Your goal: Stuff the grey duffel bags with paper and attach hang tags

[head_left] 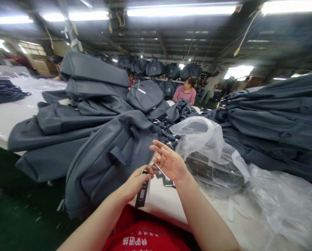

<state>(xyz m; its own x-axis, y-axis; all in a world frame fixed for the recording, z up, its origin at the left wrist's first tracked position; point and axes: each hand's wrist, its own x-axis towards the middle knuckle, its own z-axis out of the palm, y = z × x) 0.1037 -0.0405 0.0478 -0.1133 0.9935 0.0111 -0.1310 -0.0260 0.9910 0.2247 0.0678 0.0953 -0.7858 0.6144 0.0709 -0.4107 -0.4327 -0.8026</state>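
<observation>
My left hand is closed on a black hang tag with a pale printed label, which hangs below the fingers. A thin dark string runs from the tag to my right hand, where it loops over the partly curled fingers. The right palm is turned up. Directly left of my hands a dark blue-grey bag lies on its side, its handle loop facing up. More black tags lie on the white table, partly hidden under my right hand.
Stacked blue-grey bags rise at the left, and another tall pile stands at the right. A clear plastic bag with black items inside sits right of my hands, beside crumpled film. Across the table is a person in pink.
</observation>
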